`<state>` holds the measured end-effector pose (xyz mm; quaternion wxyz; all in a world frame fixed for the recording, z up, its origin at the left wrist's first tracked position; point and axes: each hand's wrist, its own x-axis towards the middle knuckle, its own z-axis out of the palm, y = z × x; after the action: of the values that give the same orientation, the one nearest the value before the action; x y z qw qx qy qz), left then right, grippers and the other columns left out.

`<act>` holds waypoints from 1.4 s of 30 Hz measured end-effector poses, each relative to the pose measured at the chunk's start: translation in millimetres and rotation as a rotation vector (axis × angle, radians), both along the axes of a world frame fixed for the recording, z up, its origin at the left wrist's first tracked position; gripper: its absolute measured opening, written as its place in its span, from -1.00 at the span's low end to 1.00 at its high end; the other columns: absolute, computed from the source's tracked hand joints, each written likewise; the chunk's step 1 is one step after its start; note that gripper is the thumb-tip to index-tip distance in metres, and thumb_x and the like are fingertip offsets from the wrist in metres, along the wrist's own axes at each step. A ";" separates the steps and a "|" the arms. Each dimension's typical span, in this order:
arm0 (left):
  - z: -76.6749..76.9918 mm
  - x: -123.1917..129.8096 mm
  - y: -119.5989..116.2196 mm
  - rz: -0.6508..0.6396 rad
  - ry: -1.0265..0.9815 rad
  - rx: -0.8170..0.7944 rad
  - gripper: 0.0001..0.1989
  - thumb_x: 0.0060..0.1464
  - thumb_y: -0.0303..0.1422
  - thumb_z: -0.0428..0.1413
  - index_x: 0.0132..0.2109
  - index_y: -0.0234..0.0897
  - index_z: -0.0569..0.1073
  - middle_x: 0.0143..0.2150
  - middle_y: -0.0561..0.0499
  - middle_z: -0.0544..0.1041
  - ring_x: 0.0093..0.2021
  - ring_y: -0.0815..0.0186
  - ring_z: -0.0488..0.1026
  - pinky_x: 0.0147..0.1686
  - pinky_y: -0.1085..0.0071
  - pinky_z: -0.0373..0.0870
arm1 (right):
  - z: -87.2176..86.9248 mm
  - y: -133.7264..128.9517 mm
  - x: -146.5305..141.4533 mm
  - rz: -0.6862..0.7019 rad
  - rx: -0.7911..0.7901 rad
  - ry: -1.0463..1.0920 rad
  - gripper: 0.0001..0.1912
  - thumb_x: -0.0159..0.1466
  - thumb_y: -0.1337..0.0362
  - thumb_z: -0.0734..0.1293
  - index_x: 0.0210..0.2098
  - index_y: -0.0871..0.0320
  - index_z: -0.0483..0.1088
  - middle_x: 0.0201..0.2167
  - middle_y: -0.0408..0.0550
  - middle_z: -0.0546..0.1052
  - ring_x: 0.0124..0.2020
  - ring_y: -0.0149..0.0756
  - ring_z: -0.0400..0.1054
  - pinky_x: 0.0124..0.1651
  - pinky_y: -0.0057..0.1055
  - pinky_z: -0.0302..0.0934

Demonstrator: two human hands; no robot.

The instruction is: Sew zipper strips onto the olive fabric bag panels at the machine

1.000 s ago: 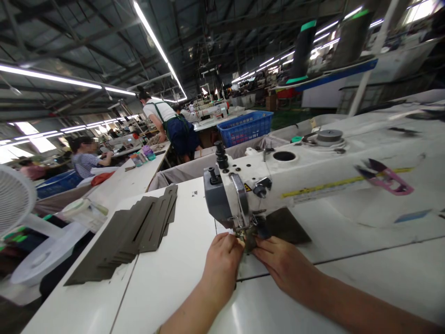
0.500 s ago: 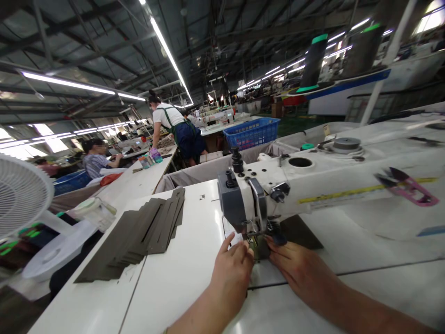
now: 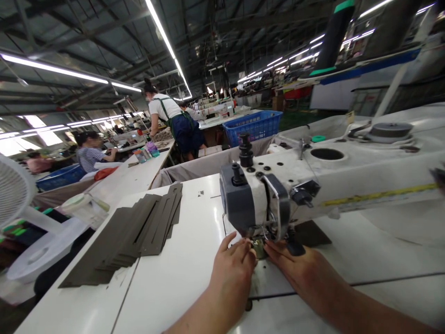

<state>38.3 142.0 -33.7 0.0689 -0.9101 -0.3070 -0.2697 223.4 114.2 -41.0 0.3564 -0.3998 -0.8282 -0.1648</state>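
Observation:
A white and grey sewing machine (image 3: 239,199) stands on the white table. Left of its needle area is my left hand (image 3: 233,266), fingers bent together near the presser foot; what they hold, if anything, is hidden. My right hand (image 3: 299,266) reaches in from the right, fingers close together beside the needle area, their tips partly hidden by the machine. A dark grey-brown piece (image 3: 313,233) lies flat behind my right hand, under the machine arm. On the table to the left, similar flat pieces (image 3: 121,236) are fanned out in an overlapping stack.
A white fan (image 3: 15,195) stands at the left edge. Beyond the table are a blue basket (image 3: 252,127), a person leaning over a bench (image 3: 186,132) and a seated person in stripes (image 3: 91,157). Thread cones (image 3: 335,37) stand at upper right.
The view has moved closer to the machine, which appears larger and further right. Less of the dark piece shows between my hands. The pink scissors on the machine arm have mostly left the view.

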 end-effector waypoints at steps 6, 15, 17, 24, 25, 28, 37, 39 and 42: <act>6.5 2.7 0.6 -0.002 0.018 -0.002 -0.87 0.16 -0.52 0.01 -0.33 -0.32 0.41 -0.26 -0.04 0.54 -0.19 0.33 0.48 0.05 0.25 0.28 | 5.4 4.4 -0.9 -0.010 -0.034 -0.032 -0.52 0.37 0.44 -0.07 -0.37 0.21 0.43 -0.43 0.02 0.56 -0.42 -0.34 0.45 -0.38 -0.47 0.33; 4.7 2.6 3.5 -0.024 -0.032 0.013 -0.90 0.14 -0.53 0.03 -0.33 -0.33 0.40 -0.28 -0.02 0.54 -0.21 0.33 0.48 0.05 0.27 0.26 | 6.8 4.0 -2.3 -0.021 -0.047 -0.023 -0.52 0.38 0.41 -0.07 -0.36 0.22 0.42 -0.44 0.01 0.55 -0.43 -0.34 0.45 -0.38 -0.47 0.32; 4.5 2.9 4.7 -0.017 -0.029 0.005 -0.90 0.13 -0.53 0.04 -0.35 -0.32 0.40 -0.30 0.00 0.54 -0.23 0.35 0.49 0.05 0.28 0.26 | 4.7 5.3 -2.0 -0.012 -0.066 -0.022 -0.54 0.38 0.42 -0.06 -0.35 0.22 0.42 -0.43 0.02 0.54 -0.42 -0.32 0.45 -0.37 -0.45 0.33; 3.4 2.4 4.6 0.005 -0.044 0.021 -0.91 0.11 -0.54 0.07 -0.36 -0.31 0.39 -0.32 0.03 0.54 -0.26 0.35 0.49 0.04 0.29 0.25 | -5.2 8.2 -1.6 -0.027 -0.158 0.035 -0.61 0.34 0.43 0.00 -0.34 0.17 0.42 -0.45 0.01 0.52 -0.43 -0.31 0.42 -0.36 -0.43 0.33; 2.8 2.6 4.5 0.011 -0.047 0.026 -0.91 0.10 -0.54 0.07 -0.36 -0.31 0.38 -0.33 0.03 0.54 -0.27 0.34 0.49 0.04 0.29 0.25 | -6.2 8.4 -2.0 -0.023 -0.158 0.035 -0.62 0.34 0.43 0.00 -0.34 0.17 0.42 -0.45 0.00 0.52 -0.43 -0.31 0.42 -0.36 -0.43 0.32; 0.2 3.5 5.6 0.021 -0.057 0.023 -0.88 0.11 -0.55 0.04 -0.37 -0.30 0.39 -0.35 0.04 0.53 -0.31 0.34 0.49 0.01 0.27 0.27 | -6.3 9.1 -3.8 0.000 -0.137 0.041 -0.66 0.33 0.43 0.03 -0.34 0.18 0.41 -0.46 -0.02 0.51 -0.44 -0.33 0.41 -0.37 -0.46 0.29; 8.2 -1.7 -0.7 0.039 -0.058 0.031 -0.92 0.11 -0.45 0.07 -0.36 -0.31 0.40 -0.35 -0.03 0.50 -0.34 0.28 0.46 -0.20 0.25 0.38 | 10.7 -1.0 26.6 -0.339 -0.016 -0.166 -0.73 0.23 0.38 0.08 -0.46 0.22 0.37 -0.46 0.13 0.43 -0.38 -0.08 0.33 -0.35 -0.18 0.23; 10.7 -0.2 -15.4 -0.023 -0.028 0.031 -0.89 0.12 -0.38 0.07 -0.22 -0.34 0.41 -0.27 -0.09 0.50 -0.24 0.22 0.46 -0.13 0.22 0.37 | 3.5 -22.2 29.9 -0.349 -0.006 -0.227 -0.73 0.15 0.48 0.07 -0.51 0.18 0.35 -0.49 0.09 0.44 -0.43 -0.11 0.33 -0.37 -0.20 0.22; 6.0 6.0 -37.7 -0.247 0.089 0.113 -0.74 0.19 -0.35 0.00 0.01 -0.32 0.32 -0.02 -0.11 0.45 0.04 0.20 0.36 0.10 0.18 0.22 | -16.2 -67.2 24.0 -0.113 -0.035 -0.151 -0.68 0.16 0.50 0.06 -0.31 0.11 0.39 -0.41 -0.04 0.50 -0.43 -0.27 0.38 -0.31 -0.37 0.26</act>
<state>44.3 104.3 -27.6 0.1001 -0.9467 -0.1737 -0.2522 247.4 47.0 -57.2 0.2763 -0.4386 -0.8314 -0.2000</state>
